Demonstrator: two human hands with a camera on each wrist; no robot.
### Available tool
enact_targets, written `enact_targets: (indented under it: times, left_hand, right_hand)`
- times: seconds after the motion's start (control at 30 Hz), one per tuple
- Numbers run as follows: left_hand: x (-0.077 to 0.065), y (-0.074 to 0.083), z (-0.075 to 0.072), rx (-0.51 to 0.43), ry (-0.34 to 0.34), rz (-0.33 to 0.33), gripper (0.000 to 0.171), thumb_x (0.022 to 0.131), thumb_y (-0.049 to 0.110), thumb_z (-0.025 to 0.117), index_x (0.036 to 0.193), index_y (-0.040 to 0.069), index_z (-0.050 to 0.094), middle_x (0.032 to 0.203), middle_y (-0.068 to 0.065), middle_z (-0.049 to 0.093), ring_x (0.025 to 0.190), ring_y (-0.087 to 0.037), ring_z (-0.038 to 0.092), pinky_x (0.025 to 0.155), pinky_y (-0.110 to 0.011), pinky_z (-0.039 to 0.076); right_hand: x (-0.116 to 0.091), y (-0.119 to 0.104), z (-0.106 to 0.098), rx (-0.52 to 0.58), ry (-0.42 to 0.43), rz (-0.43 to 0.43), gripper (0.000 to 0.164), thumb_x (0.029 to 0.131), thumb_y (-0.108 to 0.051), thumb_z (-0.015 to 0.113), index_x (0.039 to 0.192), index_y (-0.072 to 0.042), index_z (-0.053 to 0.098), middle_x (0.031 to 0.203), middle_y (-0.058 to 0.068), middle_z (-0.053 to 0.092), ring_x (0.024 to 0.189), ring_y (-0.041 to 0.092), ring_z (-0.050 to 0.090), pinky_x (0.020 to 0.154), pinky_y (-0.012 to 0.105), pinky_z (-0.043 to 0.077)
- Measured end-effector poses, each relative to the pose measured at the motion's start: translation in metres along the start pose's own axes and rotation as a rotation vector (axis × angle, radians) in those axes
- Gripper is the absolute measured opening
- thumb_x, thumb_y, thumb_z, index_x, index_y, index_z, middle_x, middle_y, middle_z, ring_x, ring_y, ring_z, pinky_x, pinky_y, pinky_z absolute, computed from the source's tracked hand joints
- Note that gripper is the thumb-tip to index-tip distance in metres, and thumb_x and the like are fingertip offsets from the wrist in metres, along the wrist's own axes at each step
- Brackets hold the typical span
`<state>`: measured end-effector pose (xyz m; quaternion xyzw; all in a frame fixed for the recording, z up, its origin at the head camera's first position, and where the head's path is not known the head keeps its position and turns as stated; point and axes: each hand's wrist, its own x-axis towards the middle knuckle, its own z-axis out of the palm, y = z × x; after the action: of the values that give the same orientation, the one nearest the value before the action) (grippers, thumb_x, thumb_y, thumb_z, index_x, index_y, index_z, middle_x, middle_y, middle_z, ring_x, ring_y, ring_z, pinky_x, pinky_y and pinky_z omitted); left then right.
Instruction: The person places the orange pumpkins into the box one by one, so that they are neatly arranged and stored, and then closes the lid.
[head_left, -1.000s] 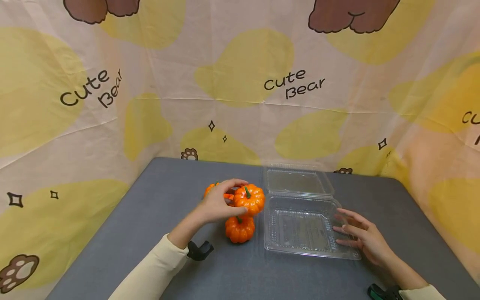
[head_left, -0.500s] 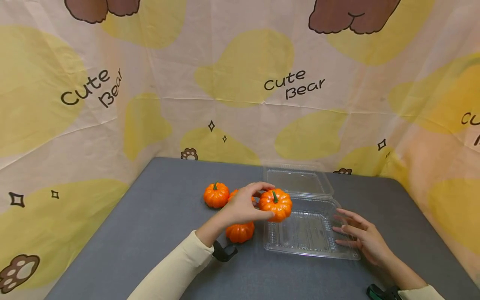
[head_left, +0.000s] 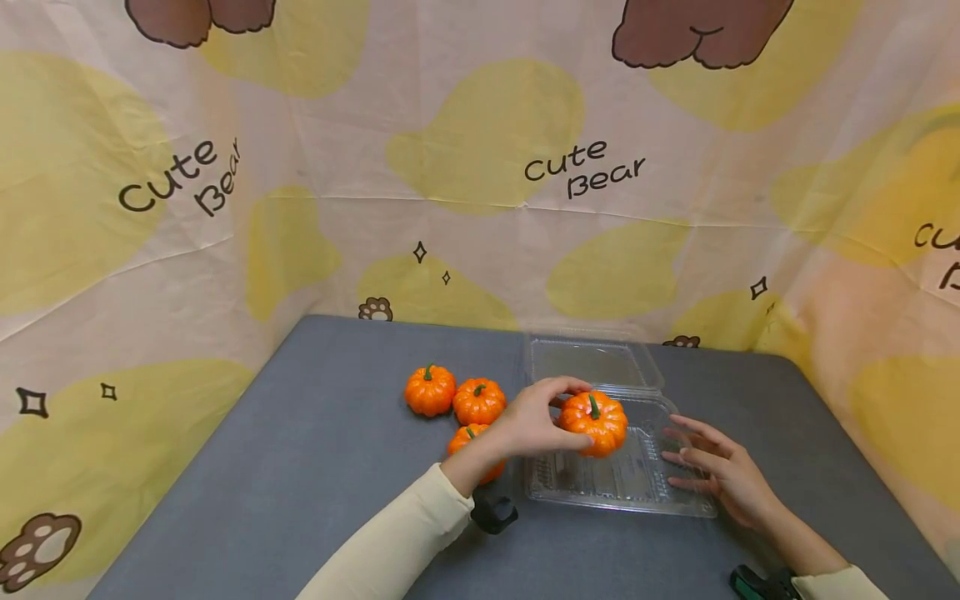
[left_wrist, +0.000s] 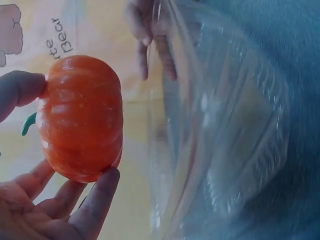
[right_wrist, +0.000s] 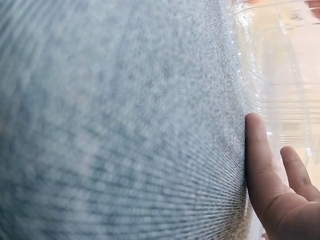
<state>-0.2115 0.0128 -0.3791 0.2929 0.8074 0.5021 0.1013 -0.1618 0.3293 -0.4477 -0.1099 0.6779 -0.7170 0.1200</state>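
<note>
A small orange pumpkin (head_left: 594, 425) with a green stem is pinched between the thumb and fingers of my left hand (head_left: 536, 423). It is held above the left part of a clear plastic clamshell box (head_left: 637, 492), whose lid (head_left: 588, 362) lies folded back behind it. In the left wrist view the pumpkin (left_wrist: 82, 120) is apart from the box (left_wrist: 235, 125). My right hand (head_left: 731, 475) has its fingers spread along the box's right side. Seen from the right wrist, the fingers (right_wrist: 260, 150) are straight at the box wall (right_wrist: 280, 105).
Left of the box, three more pumpkins sit close together: one at the far left (head_left: 430, 390), one beside it (head_left: 480, 402), and a nearer one (head_left: 491, 472) partly behind my left wrist. A grey table (head_left: 300, 467) carries everything, with a printed cloth (head_left: 480, 275) hanging behind.
My left hand has carried its pumpkin rightward, from over the other pumpkins to above the box. The pumpkins behind it have come into view. My right hand stays at the box's side.
</note>
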Motion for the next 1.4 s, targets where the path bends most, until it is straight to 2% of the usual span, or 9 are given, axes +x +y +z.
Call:
enact_targets:
  times: [0.37,0.73,0.97,1.13,1.4]
  left_hand:
    - [0.013,-0.005,0.03,0.025,0.009,-0.024,0.06,0.071,0.023,0.081,0.127,0.019,0.06,0.12,0.0,0.061,0.101,-0.01,0.059,0.078,-0.014,0.049]
    - [0.022,-0.01,0.06,-0.016,0.003,-0.109,0.057,0.069,0.024,0.081,0.123,0.024,0.061,0.114,0.008,0.061,0.096,-0.003,0.059,0.076,-0.015,0.049]
    - [0.025,-0.01,0.079,0.071,0.0,-0.132,0.057,0.067,0.027,0.083,0.12,0.025,0.062,0.11,0.01,0.061,0.094,-0.001,0.056,0.077,-0.016,0.048]
    - [0.027,-0.011,0.086,0.108,-0.011,-0.14,0.058,0.065,0.028,0.084,0.119,0.024,0.062,0.108,0.01,0.061,0.092,-0.001,0.055,0.077,-0.016,0.047]
    - [0.028,-0.011,0.09,0.144,-0.04,-0.156,0.058,0.065,0.026,0.085,0.118,0.023,0.062,0.103,0.011,0.062,0.087,0.0,0.055,0.075,-0.016,0.046]
  right_hand:
    - [0.001,0.003,0.0,-0.016,0.024,0.031,0.048,0.102,-0.006,0.042,0.149,-0.015,0.036,0.126,-0.016,0.061,0.108,0.013,0.066,0.08,0.039,0.058]
    - [0.001,0.002,0.001,-0.034,0.047,0.051,0.049,0.102,-0.008,0.043,0.149,-0.013,0.034,0.125,-0.018,0.06,0.105,0.012,0.067,0.08,0.04,0.058]
    - [0.001,0.0,0.001,-0.028,0.063,0.067,0.049,0.101,-0.009,0.045,0.149,-0.014,0.036,0.123,-0.022,0.059,0.102,0.01,0.066,0.08,0.041,0.058]
    - [0.001,0.001,0.001,-0.021,0.07,0.064,0.048,0.101,-0.009,0.045,0.148,-0.015,0.038,0.123,-0.023,0.06,0.101,0.009,0.066,0.079,0.039,0.058]
    - [0.0,0.001,0.001,-0.01,0.056,0.039,0.049,0.101,-0.006,0.044,0.149,-0.013,0.036,0.124,-0.019,0.062,0.103,0.009,0.065,0.079,0.037,0.058]
